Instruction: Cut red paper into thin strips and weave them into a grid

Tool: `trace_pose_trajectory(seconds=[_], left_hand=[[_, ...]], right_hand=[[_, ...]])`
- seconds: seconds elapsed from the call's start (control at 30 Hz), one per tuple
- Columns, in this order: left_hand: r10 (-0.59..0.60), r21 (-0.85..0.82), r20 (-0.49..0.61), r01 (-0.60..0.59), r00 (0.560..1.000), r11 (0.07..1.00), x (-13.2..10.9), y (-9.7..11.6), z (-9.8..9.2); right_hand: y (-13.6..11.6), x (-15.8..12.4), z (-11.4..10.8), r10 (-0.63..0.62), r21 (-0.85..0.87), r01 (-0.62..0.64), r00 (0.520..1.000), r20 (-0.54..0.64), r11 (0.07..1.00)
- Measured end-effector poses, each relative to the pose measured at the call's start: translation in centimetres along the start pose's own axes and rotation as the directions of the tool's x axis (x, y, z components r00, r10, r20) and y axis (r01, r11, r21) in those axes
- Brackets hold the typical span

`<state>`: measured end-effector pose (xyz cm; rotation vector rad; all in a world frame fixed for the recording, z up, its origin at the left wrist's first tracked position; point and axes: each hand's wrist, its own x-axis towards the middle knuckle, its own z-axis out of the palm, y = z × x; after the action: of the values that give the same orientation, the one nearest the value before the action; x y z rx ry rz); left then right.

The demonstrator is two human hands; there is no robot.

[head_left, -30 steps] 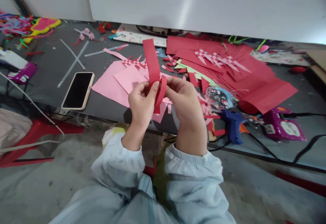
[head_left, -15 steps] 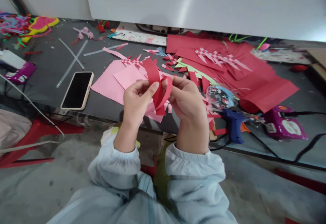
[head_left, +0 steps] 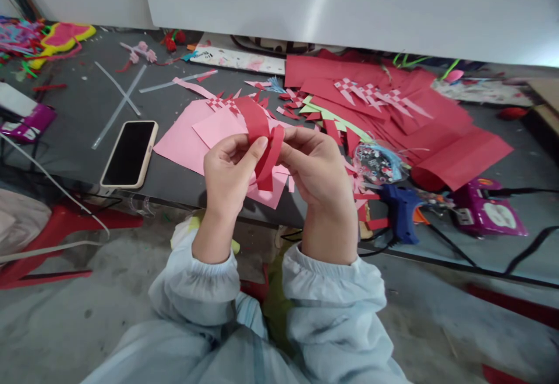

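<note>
Between my two hands, above the table's front edge, is a piece of red paper (head_left: 255,117) with curled strips. My left hand (head_left: 229,166) pinches it from the left, thumb in front and fingers behind. A narrower curved red strip (head_left: 273,151) bends down at the right side of the piece, and my right hand (head_left: 312,163) pinches its upper part between thumb and fingers. Whether the strip is joined to the wider piece is hidden by the fingers. Pink paper sheets (head_left: 179,134) lie on the table just behind and below my hands.
A phone (head_left: 130,154) lies left on the dark table (head_left: 65,99). Red sheets (head_left: 445,116) with woven red-and-pink pieces (head_left: 371,94) are piled at right, near a bag of beads (head_left: 378,162), a blue glue gun (head_left: 399,212) and a purple box (head_left: 489,206). Crossed clear sticks (head_left: 124,96) lie at left.
Both hands and the red paper have shifted slightly left. My right fingers have drawn nearer to my left, and the curved strip now stands steeper, in a narrower loop.
</note>
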<state>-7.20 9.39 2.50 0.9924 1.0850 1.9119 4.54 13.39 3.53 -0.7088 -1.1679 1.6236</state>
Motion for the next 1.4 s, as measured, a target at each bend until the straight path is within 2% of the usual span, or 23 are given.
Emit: trace_pose_trajectory(seconds=[0.2,0.47,0.63,0.77,0.9,1.07,1.23,1.3,1.4], left_hand=[[-0.003,-0.052,-0.090,-0.002,0.996,0.999,-0.3,-0.6,0.6],[-0.031,-0.111,-0.120,0.018,0.992,0.994,-0.4,-0.6,1.0],[-0.099,-0.119,-0.082,0.089,0.992,0.989,-0.2,-0.2,0.8],[-0.149,-0.093,-0.027,0.146,0.988,0.985,0.0,0.0,0.4],[-0.188,-0.058,0.007,0.188,0.982,0.980,0.1,0.3,0.2],[-0.319,-0.088,0.090,0.327,0.943,0.941,0.1,1.2,0.0],[-0.510,-0.092,0.237,0.542,0.827,0.836,0.2,2.1,-0.5],[-0.510,-0.102,0.249,0.546,0.823,0.831,0.4,2.1,-0.7],[-0.482,-0.128,0.221,0.515,0.848,0.848,0.7,1.8,-1.0]], right_hand=[[0.7,0.1,0.4,-0.140,-0.013,0.140,0.990,-0.009,0.990],[0.6,0.0,0.7,-0.133,-0.014,0.132,0.990,-0.050,0.991],[0.3,0.1,0.2,-0.089,-0.033,0.088,0.996,-0.028,0.996],[-0.1,0.0,0.1,-0.177,-0.173,0.170,0.984,-0.025,0.970],[-0.2,0.0,-0.2,-0.249,-0.276,0.208,0.961,-0.121,0.938],[-0.1,0.5,-1.5,-0.154,-0.269,0.080,0.952,-0.265,0.960],[-0.4,0.7,-2.2,-0.056,-0.143,0.018,0.962,-0.266,0.990],[-0.5,0.6,-2.0,-0.009,-0.105,-0.015,0.974,-0.226,0.994],[-0.8,0.2,-1.4,0.070,-0.087,-0.082,0.989,-0.127,0.993]])
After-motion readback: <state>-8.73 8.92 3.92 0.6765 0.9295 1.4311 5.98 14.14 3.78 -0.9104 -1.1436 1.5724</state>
